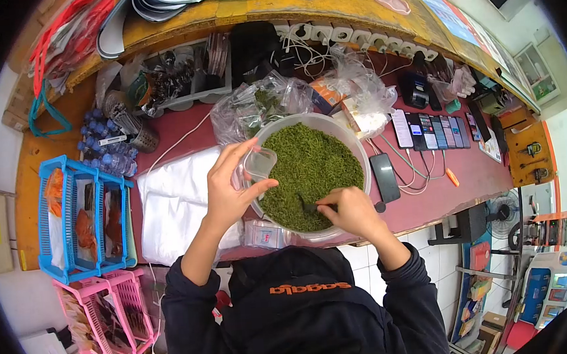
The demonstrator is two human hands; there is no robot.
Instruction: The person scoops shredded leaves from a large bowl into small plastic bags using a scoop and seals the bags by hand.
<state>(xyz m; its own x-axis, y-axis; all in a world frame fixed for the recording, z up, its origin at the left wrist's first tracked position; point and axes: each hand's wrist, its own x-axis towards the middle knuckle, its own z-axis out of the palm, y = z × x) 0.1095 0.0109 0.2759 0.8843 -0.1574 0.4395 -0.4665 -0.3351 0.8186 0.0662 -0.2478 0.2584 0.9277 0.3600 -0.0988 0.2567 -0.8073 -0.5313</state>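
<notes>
A large clear plastic tub point(366, 171) stands at the table's front edge, filled with finely chopped green herb point(315, 158). Over its left rim, my left hand point(229, 184) grips a small clear plastic cup point(261, 162) between thumb and fingers, tilted with its mouth toward the herb. My right hand point(353, 210) is closed around the handle of a small black spoon point(308, 206), whose end sits in the herb near the front of the tub. Behind the tub lies a clear plastic bag point(226, 115) with some green matter in it.
White plastic bags point(180, 207) lie left of the tub, beside blue basket racks point(69, 218). Several phones point(418, 131) are lined up at the right, near a black power bank point(385, 178) and cables. A small clear packet point(266, 235) lies at the front edge.
</notes>
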